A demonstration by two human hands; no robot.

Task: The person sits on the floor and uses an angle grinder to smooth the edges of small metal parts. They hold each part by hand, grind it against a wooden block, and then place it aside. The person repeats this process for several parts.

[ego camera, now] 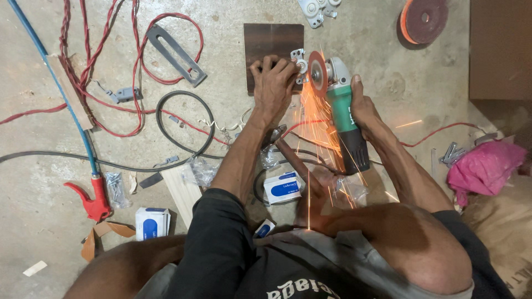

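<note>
My left hand (pixel 274 83) presses a small silver metal bracket (pixel 298 57) down on a dark wooden block (pixel 266 39) lying on the concrete floor. My right hand (pixel 360 105) grips a green and black angle grinder (pixel 343 116). Its red disc (pixel 317 73) touches the bracket right beside my left fingers. Orange sparks (pixel 321 133) stream back toward my knees.
Red cables (pixel 133 66) and a black cable (pixel 185 124) loop over the floor at left. A grey metal bar (pixel 174 52), a red-handled air gun (pixel 94 199) on a blue hose, small white and blue boxes (pixel 282 188), a spare disc (pixel 424 19) and a pink bag (pixel 485 166) lie around.
</note>
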